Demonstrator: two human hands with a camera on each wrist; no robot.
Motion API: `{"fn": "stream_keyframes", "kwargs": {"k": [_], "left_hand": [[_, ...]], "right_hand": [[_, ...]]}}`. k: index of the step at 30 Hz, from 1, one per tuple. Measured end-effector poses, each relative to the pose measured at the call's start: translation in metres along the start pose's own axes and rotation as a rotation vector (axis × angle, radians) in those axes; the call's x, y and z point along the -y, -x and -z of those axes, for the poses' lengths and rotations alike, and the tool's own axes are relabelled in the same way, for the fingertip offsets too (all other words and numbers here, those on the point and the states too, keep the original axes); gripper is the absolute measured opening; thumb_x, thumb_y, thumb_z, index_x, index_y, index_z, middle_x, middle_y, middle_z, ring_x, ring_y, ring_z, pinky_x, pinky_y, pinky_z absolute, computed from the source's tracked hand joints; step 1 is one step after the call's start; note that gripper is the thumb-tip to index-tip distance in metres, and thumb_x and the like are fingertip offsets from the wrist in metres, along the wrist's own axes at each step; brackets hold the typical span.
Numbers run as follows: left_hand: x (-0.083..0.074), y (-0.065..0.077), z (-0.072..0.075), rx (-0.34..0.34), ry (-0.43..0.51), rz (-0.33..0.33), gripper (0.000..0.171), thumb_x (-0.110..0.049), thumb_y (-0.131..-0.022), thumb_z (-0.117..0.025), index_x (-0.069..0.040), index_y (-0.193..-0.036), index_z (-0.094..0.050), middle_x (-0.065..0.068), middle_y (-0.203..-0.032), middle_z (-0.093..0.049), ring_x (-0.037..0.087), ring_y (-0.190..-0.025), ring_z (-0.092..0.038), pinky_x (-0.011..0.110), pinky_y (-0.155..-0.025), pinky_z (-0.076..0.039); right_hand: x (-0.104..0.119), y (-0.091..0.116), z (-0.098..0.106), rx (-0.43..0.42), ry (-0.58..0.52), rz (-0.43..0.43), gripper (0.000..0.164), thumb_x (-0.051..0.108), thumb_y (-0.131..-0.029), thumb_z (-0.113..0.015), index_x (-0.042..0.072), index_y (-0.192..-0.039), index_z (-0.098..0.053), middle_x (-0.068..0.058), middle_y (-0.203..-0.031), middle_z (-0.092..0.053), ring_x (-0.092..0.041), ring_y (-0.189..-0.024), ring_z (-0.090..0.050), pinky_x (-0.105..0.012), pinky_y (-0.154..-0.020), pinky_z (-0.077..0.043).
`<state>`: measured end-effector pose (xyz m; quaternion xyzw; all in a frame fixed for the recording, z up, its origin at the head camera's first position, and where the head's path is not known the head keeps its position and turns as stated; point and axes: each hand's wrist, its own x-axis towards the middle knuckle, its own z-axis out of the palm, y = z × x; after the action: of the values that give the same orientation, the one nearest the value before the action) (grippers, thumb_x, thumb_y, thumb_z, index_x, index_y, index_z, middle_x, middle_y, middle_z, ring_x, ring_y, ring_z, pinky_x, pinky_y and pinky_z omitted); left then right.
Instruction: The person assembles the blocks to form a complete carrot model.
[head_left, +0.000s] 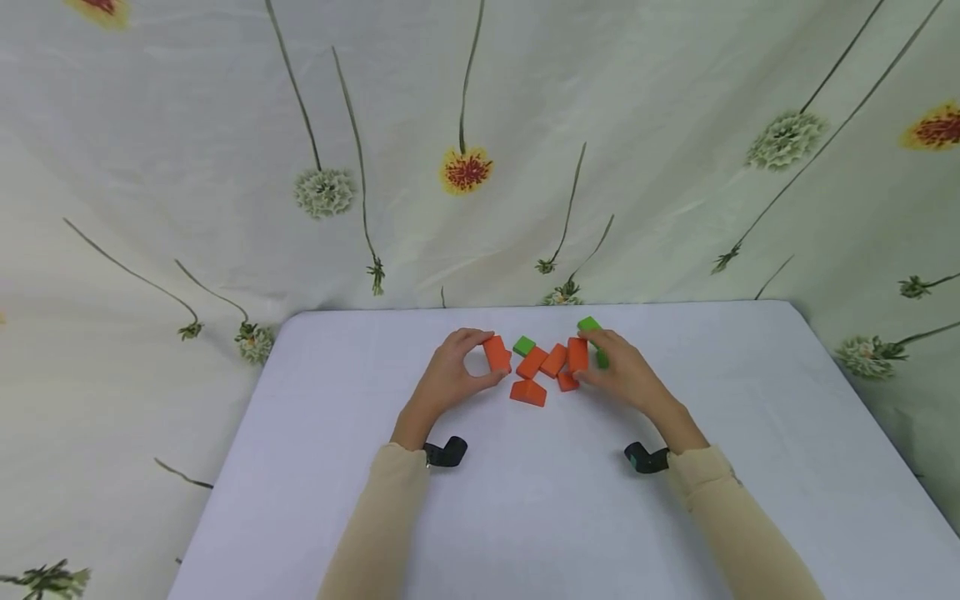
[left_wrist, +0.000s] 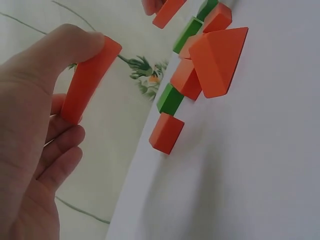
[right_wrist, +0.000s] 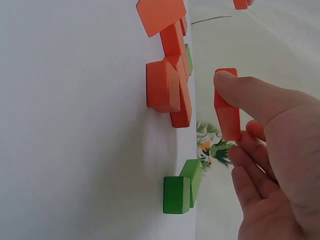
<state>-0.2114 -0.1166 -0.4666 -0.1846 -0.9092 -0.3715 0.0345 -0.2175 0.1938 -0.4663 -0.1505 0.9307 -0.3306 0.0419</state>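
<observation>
My left hand (head_left: 454, 372) pinches an orange block (left_wrist: 90, 80) between thumb and fingertips, raised off the table in the left wrist view. Across from it, my right hand (head_left: 624, 372) pinches another orange block (right_wrist: 228, 104), also held up off the surface. Between the hands lies a loose group of orange and green blocks. An orange wedge-like block (head_left: 528, 392) sits nearest the front. Behind it rest an orange block (head_left: 532, 362) and a small green block (head_left: 524, 345). Two green blocks (right_wrist: 176, 195) lie near my right hand, partly hidden by it in the head view.
A white table (head_left: 540, 517) carries the blocks near its far edge. Behind hangs a pale cloth (head_left: 660, 167) printed with flowers. Each wrist wears a black camera, the left camera (head_left: 447, 452) and the right camera (head_left: 645, 458), close above the table.
</observation>
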Motion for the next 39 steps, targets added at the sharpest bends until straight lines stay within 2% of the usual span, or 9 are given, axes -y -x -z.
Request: {"fn": "stream_keyframes", "kwargs": {"k": [8,14,24,30,39], "left_hand": [[-0.003,0.032,-0.002,0.006,0.041,-0.034,0.06,-0.029,-0.084,-0.086,-0.011,-0.137,-0.065,0.009,-0.135,-0.062,0.027,-0.126,-0.058,0.047,-0.107,-0.053],[-0.005,0.051,-0.007,0.005,0.046,-0.045,0.056,-0.026,-0.082,-0.088,-0.011,-0.131,-0.066,0.007,-0.131,-0.064,0.025,-0.122,-0.06,0.044,-0.104,-0.056],[-0.01,0.078,-0.012,0.054,0.048,-0.08,0.054,-0.023,-0.082,-0.087,-0.012,-0.13,-0.067,0.004,-0.131,-0.063,0.022,-0.121,-0.061,0.042,-0.101,-0.057],[-0.009,0.09,-0.017,0.071,0.05,-0.069,0.055,-0.021,-0.081,-0.087,-0.013,-0.131,-0.067,0.005,-0.131,-0.063,0.023,-0.124,-0.06,0.042,-0.102,-0.057],[0.002,0.098,-0.031,0.061,0.059,-0.043,0.056,-0.019,-0.082,-0.086,-0.012,-0.134,-0.066,0.005,-0.134,-0.064,0.025,-0.126,-0.059,0.043,-0.103,-0.056]], "right_hand": [[0.012,0.02,-0.005,-0.008,-0.037,0.053,0.067,0.02,-0.087,-0.084,0.005,-0.146,-0.055,-0.018,-0.142,-0.053,-0.038,-0.124,-0.056,-0.057,-0.102,-0.054],[0.019,0.031,-0.011,-0.001,-0.051,0.1,0.065,0.019,-0.085,-0.086,0.004,-0.142,-0.06,-0.016,-0.135,-0.056,-0.036,-0.124,-0.057,-0.054,-0.102,-0.056],[0.028,0.045,-0.025,0.049,-0.085,0.177,0.061,0.02,-0.083,-0.088,0.01,-0.138,-0.063,-0.008,-0.13,-0.058,-0.027,-0.119,-0.058,-0.049,-0.1,-0.057],[0.033,0.051,-0.037,0.089,-0.098,0.192,0.058,0.019,-0.083,-0.087,0.013,-0.135,-0.063,-0.005,-0.132,-0.057,-0.025,-0.122,-0.06,-0.049,-0.105,-0.054],[0.04,0.054,-0.058,0.127,-0.102,0.239,0.056,0.022,-0.084,-0.086,0.018,-0.134,-0.062,0.003,-0.129,-0.06,-0.02,-0.121,-0.058,-0.047,-0.103,-0.055]]}}
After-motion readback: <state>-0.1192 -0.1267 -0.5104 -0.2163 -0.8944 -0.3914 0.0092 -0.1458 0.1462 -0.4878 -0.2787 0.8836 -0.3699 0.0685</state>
